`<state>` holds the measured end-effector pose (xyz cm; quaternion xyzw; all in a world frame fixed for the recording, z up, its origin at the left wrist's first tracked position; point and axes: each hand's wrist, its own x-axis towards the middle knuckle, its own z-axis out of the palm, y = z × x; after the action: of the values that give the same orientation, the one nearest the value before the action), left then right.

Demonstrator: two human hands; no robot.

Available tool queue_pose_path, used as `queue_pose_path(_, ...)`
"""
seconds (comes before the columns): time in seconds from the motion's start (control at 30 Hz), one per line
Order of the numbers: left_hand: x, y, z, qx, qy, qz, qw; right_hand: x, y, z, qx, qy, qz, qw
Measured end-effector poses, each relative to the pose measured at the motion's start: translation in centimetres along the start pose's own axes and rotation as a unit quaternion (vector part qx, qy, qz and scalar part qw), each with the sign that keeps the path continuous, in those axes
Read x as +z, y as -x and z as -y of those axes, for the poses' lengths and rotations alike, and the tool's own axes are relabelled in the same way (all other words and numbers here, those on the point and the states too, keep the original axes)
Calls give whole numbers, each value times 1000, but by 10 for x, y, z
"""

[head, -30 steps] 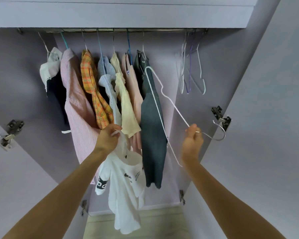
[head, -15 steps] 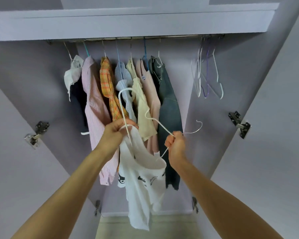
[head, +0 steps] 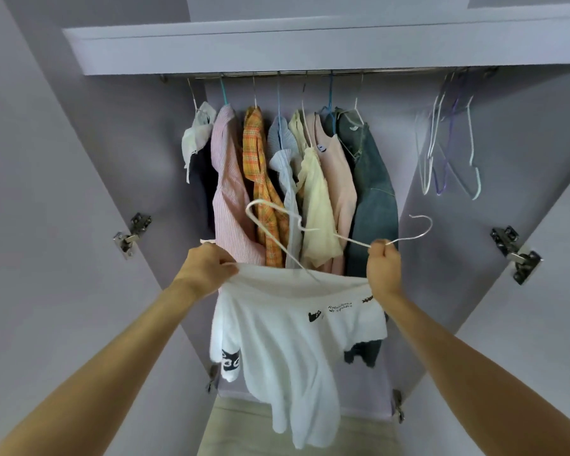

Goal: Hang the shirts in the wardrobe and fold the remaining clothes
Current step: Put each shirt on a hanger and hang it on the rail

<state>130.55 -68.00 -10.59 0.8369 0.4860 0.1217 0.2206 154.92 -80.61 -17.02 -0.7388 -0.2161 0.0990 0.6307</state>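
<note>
A white T-shirt (head: 287, 343) with small black prints hangs in front of the open wardrobe, its hem stretched between my hands. My left hand (head: 206, 269) grips the hem at the left. My right hand (head: 383, 264) grips the neck of a white wire hanger (head: 278, 236) and also the hem's right end. One end of the hanger dips into the shirt's opening; its hook (head: 420, 227) points right. Behind, several shirts hang on the rail (head: 392, 72), among them a pink striped one (head: 229, 192), an orange plaid one (head: 260, 179) and a dark green one (head: 372, 199).
Several empty hangers (head: 448, 153) hang at the right end of the rail, with free rail between them and the clothes. Both wardrobe doors stand open, with metal hinges at the left (head: 132, 235) and right (head: 515, 253). A shelf edge (head: 310, 47) runs above the rail.
My hands have moved apart and spread the shirt's hem wide. The hanger has turned flatter and its end now goes into the opening. The view has tilted down a little.
</note>
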Motion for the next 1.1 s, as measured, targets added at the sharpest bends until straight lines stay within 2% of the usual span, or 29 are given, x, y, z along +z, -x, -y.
queue_pose_path(0.1, 0, 3, -4, -3, -1, -25, 1000, -6, -1, -5, 2, -1, 5, 1000)
queue_pose_path(0.13, 0, 3, -8, -4, 53, -43, 998, -5, 2, -8, -4, 6, 19, 1000)
queue_pose_path(0.17, -1, 5, -13, -9, 151, -50, 987, -5, 6, -12, -6, 10, 33, 999)
queue_pose_path(0.23, -6, 11, -27, -22, 365, -29, 930, 2, 12, -15, 22, -12, 37, 999)
queue_pose_path(0.3, -13, 15, -38, -12, 466, 8, 885, 12, 12, -12, 89, -67, 17, 994)
queue_pose_path(0.5, -32, 17, -57, 15, 509, 34, 860, 51, 17, -2, 245, -296, 64, 921)
queue_pose_path(0.57, -36, 18, -61, 20, 517, 33, 855, 65, 25, -5, 268, -298, 90, 912)
queue_pose_path(0.63, -42, 19, -60, 24, 529, 1, 848, 75, 33, -12, 262, -241, 125, 926)
queue_pose_path(0.7, -51, 17, -52, 12, 513, -82, 855, 76, 36, -20, 205, -135, 141, 959)
queue_pose_path(0.73, -55, 15, -44, 0, 459, -144, 877, 74, 35, -22, 175, -103, 135, 970)
queue_pose_path(0.8, -61, 12, -20, -24, 259, -243, 934, 67, 28, -18, 117, -61, 124, 983)
queue_pose_path(0.87, -58, 14, 2, -42, 123, -261, 956, 60, 20, -7, 36, 5, 123, 992)
queue_pose_path(0.97, -44, 16, 18, -49, 99, -265, 958, 57, 18, 15, -87, 108, 134, 981)
queue_pose_path(1.1, -27, 13, 16, -17, 86, -249, 965, 63, 13, 35, -171, 191, 177, 950)
